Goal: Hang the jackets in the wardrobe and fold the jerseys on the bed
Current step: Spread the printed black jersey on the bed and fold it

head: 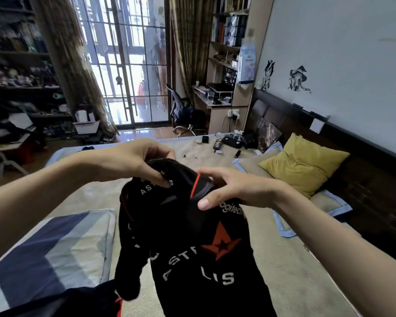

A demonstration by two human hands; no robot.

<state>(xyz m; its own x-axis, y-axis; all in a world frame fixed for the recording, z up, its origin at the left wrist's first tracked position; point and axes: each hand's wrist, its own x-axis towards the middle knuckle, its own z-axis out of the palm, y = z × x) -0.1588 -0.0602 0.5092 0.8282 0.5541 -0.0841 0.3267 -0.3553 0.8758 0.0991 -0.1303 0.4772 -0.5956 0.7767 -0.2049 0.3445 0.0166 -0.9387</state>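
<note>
Left hand point(137, 161) curled over the top of a black jersey point(192, 236), fingers pinching the cloth near the collar; fingertips partly buried in the folds. Right hand point(233, 188) just beside it, thumb pressed on the front of the jersey and fingers hooked behind a red-trimmed edge, so how much cloth is gripped cannot be told. Held up above the bed point(295, 271), hanging bunched and twisted, a sleeve drooping at the left. White lettering broken by creases, only fragments readable; a red star emblem on the chest half-folded. Lower hem cut off by the bottom edge. Below left, a striped blue and pale quilt point(44, 255) on the bed, with more dark cloth point(82, 300) at the bottom edge, too cropped to identify. Further out, a yellow pillow point(304, 163) against the dark headboard point(306, 120). Small dark gadgets point(231, 141) at the far end of the bed, too small to name. Beyond, an office chair point(183, 110) beside a worktop point(215, 104), and a barred window point(128, 65) blown out by daylight. Shelves point(16, 72) at left dim and blurred.
</note>
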